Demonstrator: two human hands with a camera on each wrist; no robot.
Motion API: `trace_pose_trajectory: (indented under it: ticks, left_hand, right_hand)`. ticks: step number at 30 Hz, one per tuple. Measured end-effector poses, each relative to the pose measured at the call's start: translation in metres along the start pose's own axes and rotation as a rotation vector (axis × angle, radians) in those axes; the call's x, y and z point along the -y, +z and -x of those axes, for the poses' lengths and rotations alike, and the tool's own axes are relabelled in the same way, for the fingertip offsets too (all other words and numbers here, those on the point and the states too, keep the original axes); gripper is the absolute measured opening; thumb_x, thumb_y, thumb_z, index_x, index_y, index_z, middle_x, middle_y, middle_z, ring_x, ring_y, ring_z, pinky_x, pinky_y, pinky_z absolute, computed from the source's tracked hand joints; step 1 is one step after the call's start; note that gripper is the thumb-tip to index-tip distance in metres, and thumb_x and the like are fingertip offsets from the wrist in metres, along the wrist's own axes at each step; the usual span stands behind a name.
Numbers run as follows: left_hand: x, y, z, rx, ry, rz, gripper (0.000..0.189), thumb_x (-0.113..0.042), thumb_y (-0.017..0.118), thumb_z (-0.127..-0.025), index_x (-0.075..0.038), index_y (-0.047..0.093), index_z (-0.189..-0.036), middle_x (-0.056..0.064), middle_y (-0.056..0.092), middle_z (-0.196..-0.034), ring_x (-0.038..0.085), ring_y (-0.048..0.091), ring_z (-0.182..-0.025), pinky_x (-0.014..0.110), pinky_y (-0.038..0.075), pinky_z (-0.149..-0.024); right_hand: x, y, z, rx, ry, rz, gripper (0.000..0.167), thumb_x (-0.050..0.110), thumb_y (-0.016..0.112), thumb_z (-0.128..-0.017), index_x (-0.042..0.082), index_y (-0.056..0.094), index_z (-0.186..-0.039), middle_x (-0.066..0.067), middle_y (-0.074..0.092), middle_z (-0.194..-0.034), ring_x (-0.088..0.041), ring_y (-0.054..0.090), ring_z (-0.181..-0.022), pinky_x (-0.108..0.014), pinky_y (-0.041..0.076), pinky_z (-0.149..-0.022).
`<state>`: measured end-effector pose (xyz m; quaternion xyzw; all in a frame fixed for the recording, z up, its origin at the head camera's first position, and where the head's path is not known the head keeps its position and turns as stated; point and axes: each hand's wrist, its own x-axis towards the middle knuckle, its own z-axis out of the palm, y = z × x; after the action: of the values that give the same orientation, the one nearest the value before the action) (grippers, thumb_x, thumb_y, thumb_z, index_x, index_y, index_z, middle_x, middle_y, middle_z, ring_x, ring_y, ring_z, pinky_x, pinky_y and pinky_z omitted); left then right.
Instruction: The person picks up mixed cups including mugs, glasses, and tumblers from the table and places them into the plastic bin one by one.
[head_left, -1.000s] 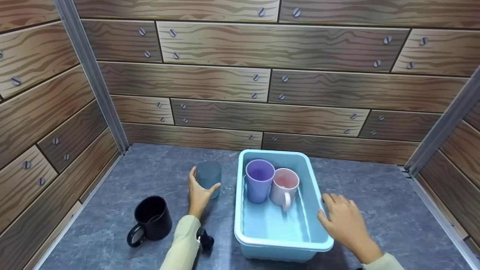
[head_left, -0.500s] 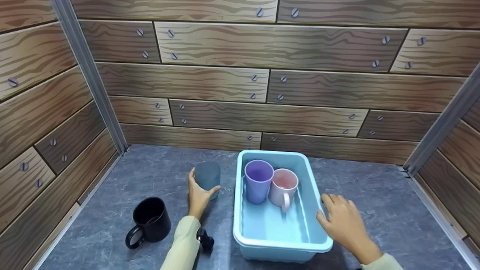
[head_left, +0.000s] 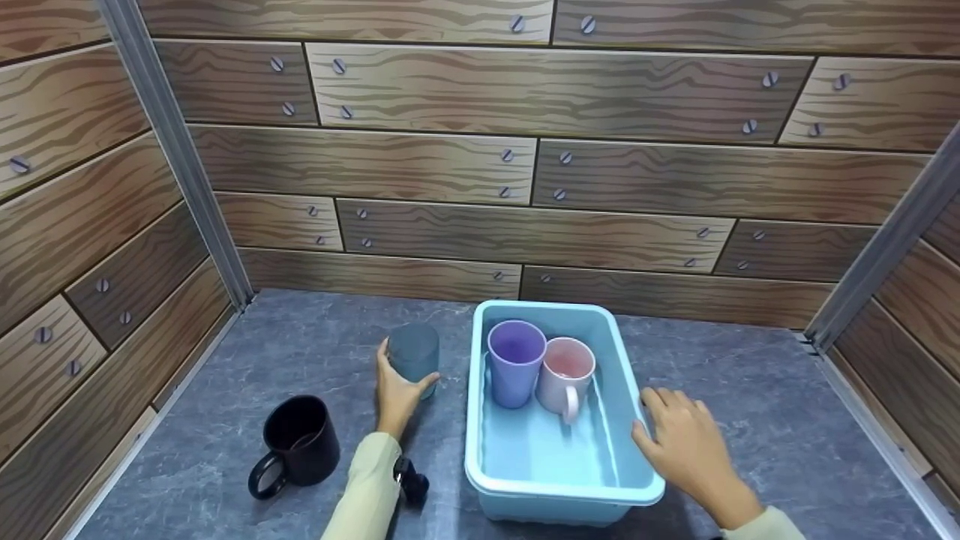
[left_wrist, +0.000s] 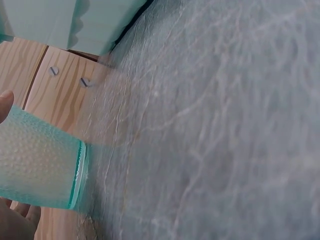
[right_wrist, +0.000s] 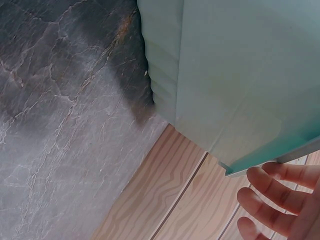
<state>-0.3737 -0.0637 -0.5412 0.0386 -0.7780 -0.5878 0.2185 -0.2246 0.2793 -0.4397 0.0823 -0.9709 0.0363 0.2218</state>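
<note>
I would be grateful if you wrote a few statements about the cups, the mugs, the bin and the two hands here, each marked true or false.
1. The left hand has the teal cup in its grip. True.
2. The black mug is inside the blue bin. False: it is on the gray tabletop, outside the bin.
3. The purple cup and the pink mug are both in the bin. True.
4. The right hand is holding the pink mug. False: it is at the bin's right rim.
5. The teal cup is outside the bin. True.
</note>
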Motion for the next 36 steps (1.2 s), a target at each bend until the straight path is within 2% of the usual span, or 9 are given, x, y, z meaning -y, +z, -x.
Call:
trace_pose_trajectory:
  ticks: [10,20,24,36]
  left_hand:
    - [0.0007,0.0005,-0.0009,0.008,-0.005,-0.006,0.097,-0.008,0.084,-0.065,0.003,0.026,-0.141,0.029,0.034,-0.143,0.044,0.033,-0.134,0.055,0.029,-0.108]
    - [-0.0014,-0.0017,-0.0010,0.041,-0.055,-0.038,0.095,-0.012,0.084,-0.066,0.006,0.026,-0.140,0.030,0.037,-0.141,0.044,0.035,-0.132,0.053,0.030,-0.108]
    - [-0.0013,-0.0020,-0.0020,0.046,-0.055,-0.045,0.095,-0.012,0.084,-0.067,0.007,0.026,-0.140,0.030,0.036,-0.141,0.044,0.034,-0.133,0.053,0.030,-0.108]
    - [-0.0011,-0.0061,-0.0031,0.023,-0.067,-0.065,0.094,-0.014,0.084,-0.067,0.008,0.028,-0.139,0.030,0.039,-0.140,0.043,0.036,-0.132,0.053,0.030,-0.108]
  right_hand:
    - [-0.0002,-0.0006,-0.0003,0.001,-0.004,0.004,0.031,0.024,0.063,-0.081,0.001,0.063,-0.103,-0.016,0.066,-0.093,-0.032,0.061,-0.086,-0.048,0.045,-0.071]
    - [-0.0008,-0.0009,0.0011,-0.015,-0.015,-0.005,0.029,0.022,0.063,-0.081,0.002,0.063,-0.102,-0.016,0.066,-0.093,-0.032,0.061,-0.085,-0.048,0.045,-0.070]
    - [-0.0007,-0.0017,0.0007,-0.012,-0.016,0.004,0.029,0.023,0.063,-0.081,0.003,0.063,-0.102,-0.016,0.066,-0.093,-0.032,0.061,-0.085,-0.048,0.045,-0.070]
    - [0.0002,-0.0028,0.0000,0.002,-0.007,0.006,0.031,0.023,0.063,-0.081,0.002,0.063,-0.103,-0.017,0.066,-0.095,-0.033,0.061,-0.087,-0.049,0.046,-0.073]
